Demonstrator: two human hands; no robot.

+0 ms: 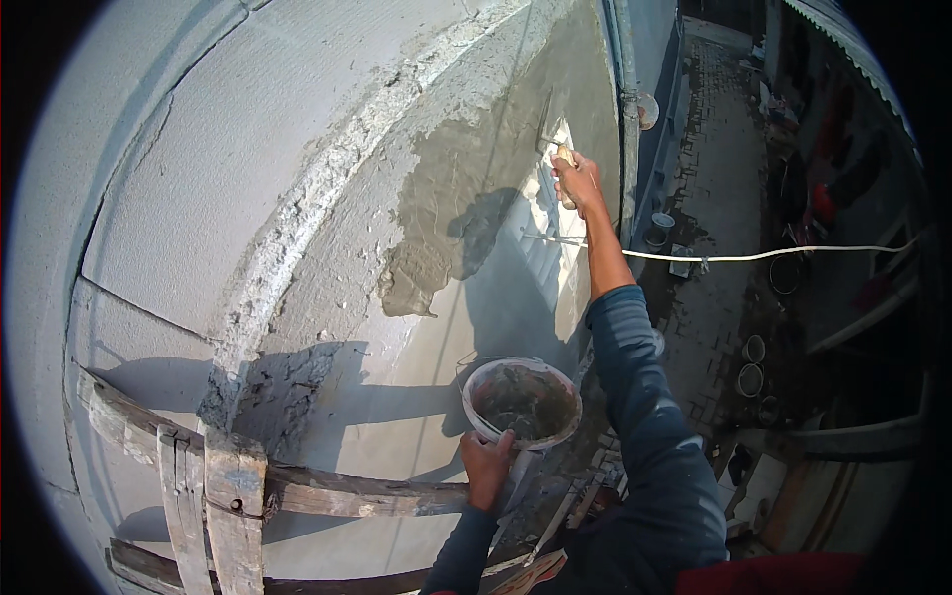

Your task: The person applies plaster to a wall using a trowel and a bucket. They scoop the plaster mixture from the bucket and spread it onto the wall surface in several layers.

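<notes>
My right hand (577, 183) grips the yellowish wooden handle of a trowel (547, 124), whose metal blade is against the upper right of the grey wall. Wet mortar (426, 248) is spread unevenly over the wall to the left of it, beside a pale patch. My left hand (484, 466) grips the near rim of a white bucket (521, 369) with grey mortar (526, 407) inside, held low in front of the wall. My shadow and the bucket's fall across the plaster.
Weathered wooden scaffold boards (234, 486) cross the lower left. A pale cable (754, 256) runs across the right side. Far below lies a paved alley (709, 129) with several buckets (752, 377) and clutter along a dark building. A pipe (627, 129) runs along the wall's right edge.
</notes>
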